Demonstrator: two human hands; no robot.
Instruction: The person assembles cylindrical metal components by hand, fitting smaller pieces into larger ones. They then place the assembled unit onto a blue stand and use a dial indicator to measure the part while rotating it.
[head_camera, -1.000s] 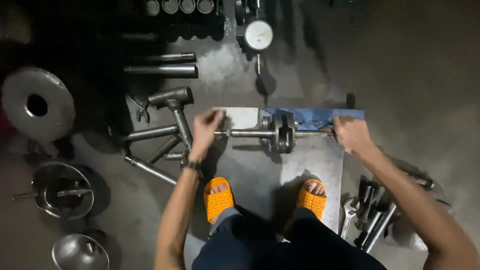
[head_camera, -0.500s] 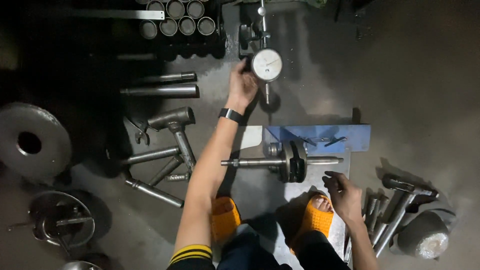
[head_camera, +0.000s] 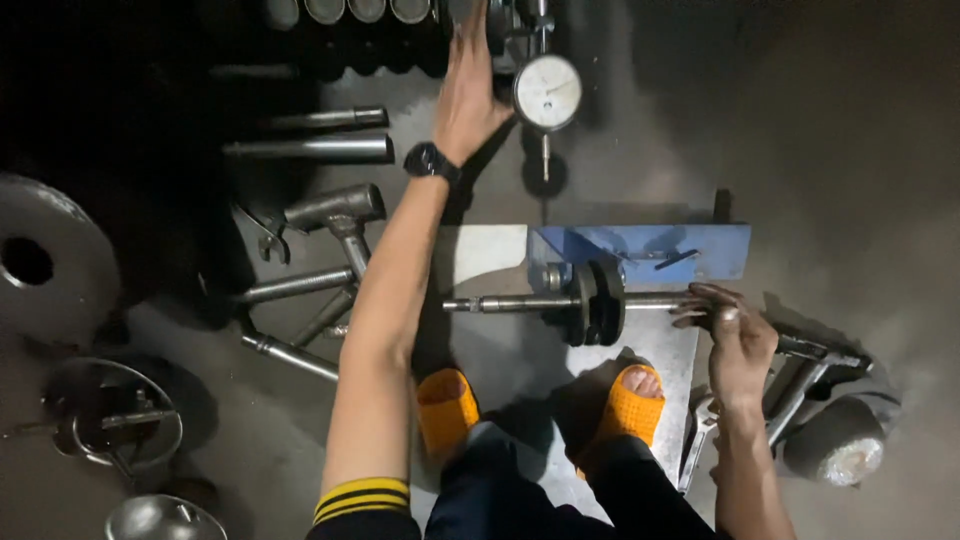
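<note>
Dial gauge (head_camera: 547, 91): round white face on a dark stand, sitting at the top of the floor area, its stem pointing down toward the shaft.
Left hand (head_camera: 468, 85): reaching far forward, lying just left of the dial gauge with fingers stretched toward the stand; whether they are gripping anything cannot be told, since the tips are running out of view.
Wristwatch (head_camera: 431, 160): dark, sitting on the left wrist.
Shaft (head_camera: 520, 303): long steel rod lying crosswise in front of the person, carrying dark discs (head_camera: 598, 302) near its middle.
Right hand (head_camera: 738, 335): resting at the right end of the shaft, fingers loosely curled and touching it, not clenching.
Blue block (head_camera: 650, 252): metal support standing just behind the shaft, on a pale plate (head_camera: 480, 258).
Feet: two orange sandals (head_camera: 445, 410), planted just below the shaft on either side of the discs.
Left-side tools: a hammer-like steel piece (head_camera: 335, 208), several loose rods (head_camera: 310, 150) and a wrench lying on the concrete.
Far left: a heavy round disc (head_camera: 45, 265) with a centre hole, and a ring-shaped fixture (head_camera: 115, 420) below it.
Right-side tools: spanners and bars (head_camera: 800, 385) lying beside the right forearm, near a wrapped round lump (head_camera: 845, 450).
</note>
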